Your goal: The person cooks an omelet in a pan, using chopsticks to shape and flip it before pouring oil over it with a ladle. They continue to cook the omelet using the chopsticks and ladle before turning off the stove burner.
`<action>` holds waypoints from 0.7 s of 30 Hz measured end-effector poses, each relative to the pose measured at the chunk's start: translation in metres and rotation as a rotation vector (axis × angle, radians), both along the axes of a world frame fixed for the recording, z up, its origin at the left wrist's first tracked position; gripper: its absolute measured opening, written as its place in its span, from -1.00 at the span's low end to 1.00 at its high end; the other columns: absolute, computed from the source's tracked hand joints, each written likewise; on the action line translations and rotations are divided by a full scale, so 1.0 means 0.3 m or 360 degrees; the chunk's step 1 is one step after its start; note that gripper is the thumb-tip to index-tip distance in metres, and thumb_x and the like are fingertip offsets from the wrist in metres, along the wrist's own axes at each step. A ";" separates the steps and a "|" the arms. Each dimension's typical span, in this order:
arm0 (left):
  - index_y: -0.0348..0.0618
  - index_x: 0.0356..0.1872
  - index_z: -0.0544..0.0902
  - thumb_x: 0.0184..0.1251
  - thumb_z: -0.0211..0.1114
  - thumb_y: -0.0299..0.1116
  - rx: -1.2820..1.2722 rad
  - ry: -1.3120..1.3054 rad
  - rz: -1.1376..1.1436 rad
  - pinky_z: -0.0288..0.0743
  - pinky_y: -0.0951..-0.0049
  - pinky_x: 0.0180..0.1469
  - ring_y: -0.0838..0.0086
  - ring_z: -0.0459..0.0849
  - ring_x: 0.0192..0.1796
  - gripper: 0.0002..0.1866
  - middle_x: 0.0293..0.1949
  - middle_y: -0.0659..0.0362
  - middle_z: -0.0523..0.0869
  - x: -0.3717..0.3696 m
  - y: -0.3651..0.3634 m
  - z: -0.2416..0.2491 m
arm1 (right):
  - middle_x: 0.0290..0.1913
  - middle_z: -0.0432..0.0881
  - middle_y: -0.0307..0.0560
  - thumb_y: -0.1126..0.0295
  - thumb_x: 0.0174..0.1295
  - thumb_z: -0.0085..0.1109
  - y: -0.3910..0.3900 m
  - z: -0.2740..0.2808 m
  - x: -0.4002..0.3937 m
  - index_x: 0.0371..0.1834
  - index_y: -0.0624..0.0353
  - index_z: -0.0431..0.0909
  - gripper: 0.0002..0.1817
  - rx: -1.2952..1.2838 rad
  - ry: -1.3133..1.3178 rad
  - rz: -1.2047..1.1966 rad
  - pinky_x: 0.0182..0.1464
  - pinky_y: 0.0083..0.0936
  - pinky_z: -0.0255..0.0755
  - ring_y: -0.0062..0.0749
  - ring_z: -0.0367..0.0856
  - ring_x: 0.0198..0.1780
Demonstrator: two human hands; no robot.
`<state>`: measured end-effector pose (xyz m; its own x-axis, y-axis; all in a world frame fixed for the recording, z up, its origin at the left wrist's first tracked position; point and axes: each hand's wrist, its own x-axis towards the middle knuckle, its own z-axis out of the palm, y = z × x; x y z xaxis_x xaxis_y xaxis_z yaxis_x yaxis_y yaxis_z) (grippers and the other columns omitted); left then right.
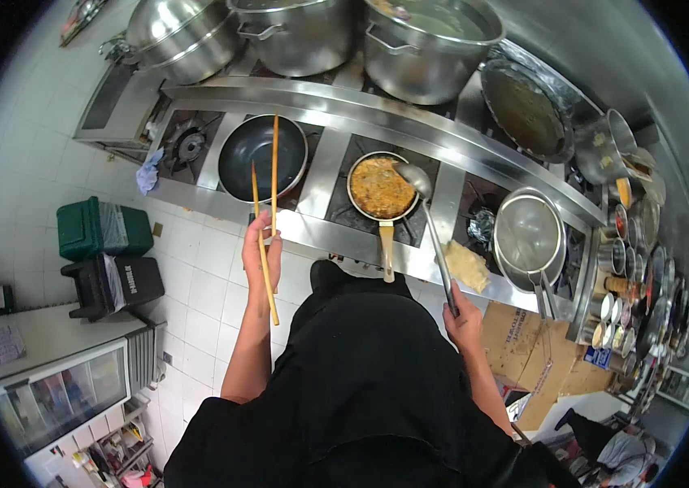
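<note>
Long wooden chopsticks (274, 163) are in my left hand (263, 248), their tips spread apart over the black wok (234, 167) at left. My right hand (465, 313) is closed round the handle of a metal ladle (441, 259). The ladle's bowl rests at the right edge of a small frying pan, touching or just above the browned, omelette-like food (379, 189) inside it. This frying pan (387, 244) sits on the middle burner, its pale handle pointing toward me. Beside the ladle's handle lies a crumpled cream-coloured cloth (466, 267).
Large steel pots (434, 61) stand along the raised back shelf. A strainer (530, 232) sits over a pan on the right burner. Seasoning containers (608, 305) line the far right. Green (84, 232) and black bins stand on the floor at left. Another person (617, 451) is at lower right.
</note>
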<state>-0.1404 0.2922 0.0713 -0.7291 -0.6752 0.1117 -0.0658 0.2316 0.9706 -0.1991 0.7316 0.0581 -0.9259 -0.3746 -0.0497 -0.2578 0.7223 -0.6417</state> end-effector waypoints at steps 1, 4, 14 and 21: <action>-0.17 0.38 0.53 0.43 0.22 -0.68 -0.0011 -0.0002 0.0021 0.57 0.54 -0.14 0.46 0.66 0.08 -0.49 0.22 0.04 0.65 0.013 -0.007 0.007 | -0.44 0.59 0.17 0.54 0.20 0.27 -0.011 0.006 -0.005 0.53 0.18 0.41 -0.27 -0.0008 -0.0099 -0.0050 -0.25 -0.23 0.54 -0.03 0.67 -0.42; -0.19 0.41 0.51 0.44 0.23 -0.65 0.0039 -0.0034 0.0089 0.56 0.54 -0.14 0.48 0.65 0.07 -0.48 0.19 0.04 0.65 0.041 -0.029 0.019 | -0.53 0.55 -0.08 0.53 0.32 0.23 -0.083 0.006 -0.024 0.55 0.22 0.39 -0.33 -0.0473 -0.0485 -0.0191 -0.48 -0.47 0.39 -0.47 0.49 -0.60; -0.16 0.46 0.49 0.35 0.26 -0.61 0.0097 0.0013 0.0306 0.53 0.60 -0.30 0.55 0.63 -0.12 -0.39 0.20 0.05 0.64 0.109 -0.042 0.044 | -0.54 0.49 -0.27 0.50 0.33 0.20 -0.778 0.032 -0.308 0.17 0.33 0.59 -0.65 -0.1038 -0.1493 0.0402 -0.71 -0.56 0.21 -0.61 0.39 -0.73; -0.18 0.42 0.52 0.32 0.25 -0.62 0.0046 -0.0004 0.0452 0.51 0.56 -0.18 0.56 0.61 -0.15 -0.41 0.19 0.06 0.65 0.186 -0.060 0.055 | -0.49 0.58 -0.15 0.40 0.36 0.23 -1.192 -0.148 -0.223 0.15 0.40 0.56 -0.63 -0.0943 -0.1545 0.0276 -0.65 -0.48 0.33 -0.52 0.47 -0.69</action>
<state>-0.0845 0.2743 0.0879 -0.5106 -0.8553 0.0881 -0.1262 0.1759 0.9763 -0.2660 0.3741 0.0136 -0.5274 -0.6958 -0.4876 0.4647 0.2442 -0.8511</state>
